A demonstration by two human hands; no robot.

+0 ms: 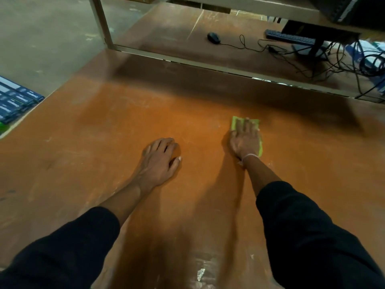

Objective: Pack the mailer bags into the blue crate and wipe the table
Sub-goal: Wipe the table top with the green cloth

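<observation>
My right hand (245, 140) lies flat on a green cloth (236, 122), pressing it onto the brown table (104, 122) right of centre. The cloth sticks out beyond my fingertips and along the right side of my palm. My left hand (161, 158) rests on the bare tabletop to the left, fingers loosely bent, holding nothing. Several blue and white mailer bags (14, 99) lie stacked at the far left edge of the view, beyond the table edge. No blue crate shows clearly.
A pale metal frame (187, 63) crosses the table at the back. Behind it lie a black mouse (214, 37), a keyboard (289, 37), a monitor stand and tangled cables (343, 65). Grey floor lies at upper left.
</observation>
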